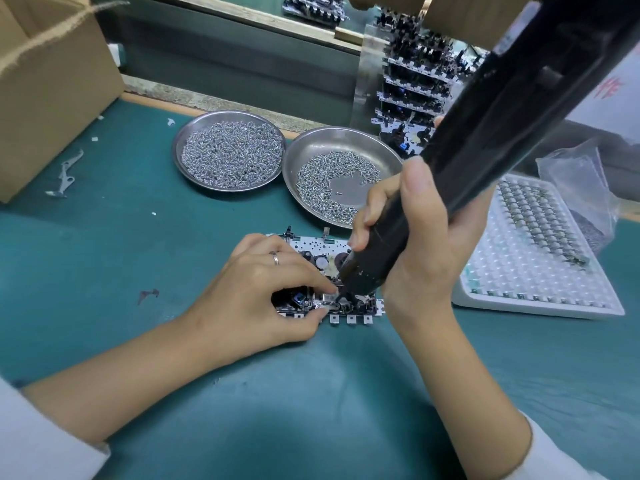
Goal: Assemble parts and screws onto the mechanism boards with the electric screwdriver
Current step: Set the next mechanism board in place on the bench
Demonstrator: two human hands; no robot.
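A mechanism board [313, 245] lies flat on the green mat in the middle of the view. My left hand [266, 289] rests on its left half, and the thumb and forefinger pinch a small metal part at the board's front edge. My right hand [412, 237] grips the black electric screwdriver [485, 140], which slants down from the upper right. Its tip meets the board just right of my left fingertips. The bit itself is hidden by the tool's nose.
Two steel dishes of screws sit behind the board, a full dish [230, 152] on the left and a half-filled dish [341, 176] on the right. A white tray of small parts [533, 258] lies at right. Stacked boards [412, 84] stand behind. A cardboard box [52, 91] stands far left.
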